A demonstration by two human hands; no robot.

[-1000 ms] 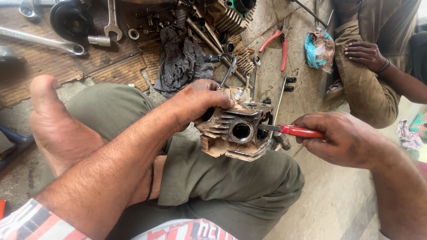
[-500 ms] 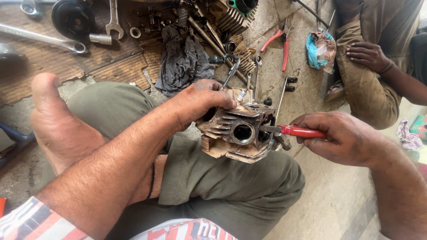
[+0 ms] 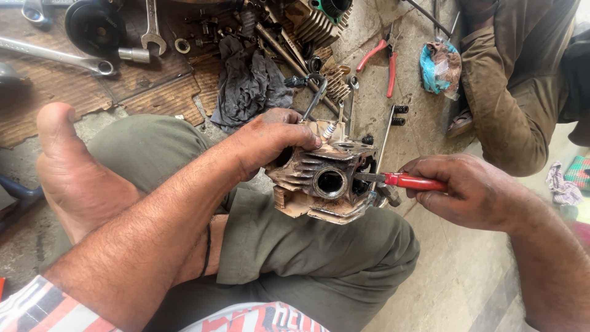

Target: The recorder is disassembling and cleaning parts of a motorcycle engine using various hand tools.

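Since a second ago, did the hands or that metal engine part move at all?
Hardly at all. The left hand still grips the top of the finned engine cylinder head on the lap, and the right hand still holds the red-handled tool with its tip at the head's side. Nothing was picked up or let go; the red pliers on the floor stayed put.

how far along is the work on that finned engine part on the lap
Done: the dirty finned metal cylinder head is off the engine and rests on the person's lap, with loose parts and a grey rag spread on the floor. In hand: the left hand steadies it from above while the right hand pushes red-handled pliers into its side. Left: a spark plug is still fitted on top.
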